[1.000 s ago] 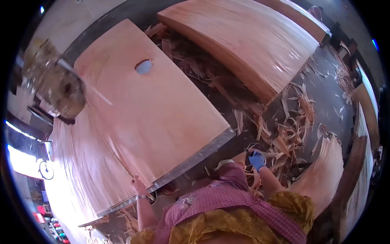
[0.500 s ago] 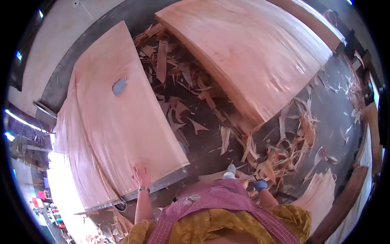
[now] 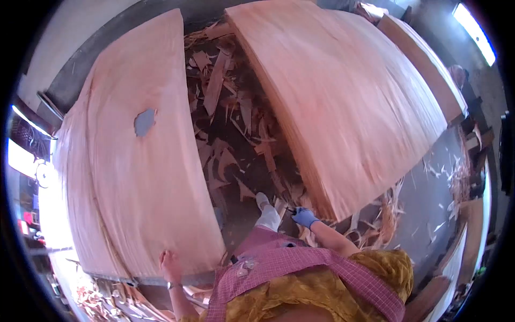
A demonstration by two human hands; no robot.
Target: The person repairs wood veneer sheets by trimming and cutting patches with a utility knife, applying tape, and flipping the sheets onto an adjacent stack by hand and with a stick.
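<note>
A pale veneer sheet point(image 3: 155, 177) with a ragged hole lies on the left, with a long crack running down its left part. My bare left hand point(image 3: 170, 266), with a watch at the wrist, is at the sheet's near edge. Its fingers look loosely apart, holding nothing. In a blue glove, my right hand point(image 3: 304, 216) is closed around a small dark tool point(image 3: 291, 211) whose kind I cannot make out. That hand is beside the near corner of a thick stack of veneer sheets point(image 3: 348, 107).
Torn veneer scraps point(image 3: 217, 80) cover the floor between the sheet and the stack. More shavings point(image 3: 386, 220) lie right of the stack's near corner. Another stack point(image 3: 424, 64) stands behind at the right. My foot point(image 3: 262, 200) is in the gap.
My body and view have moved forward into the gap between the sheet and the stack. My right hand has come forward to the stack's corner. My left hand stays by the sheet's near edge.
</note>
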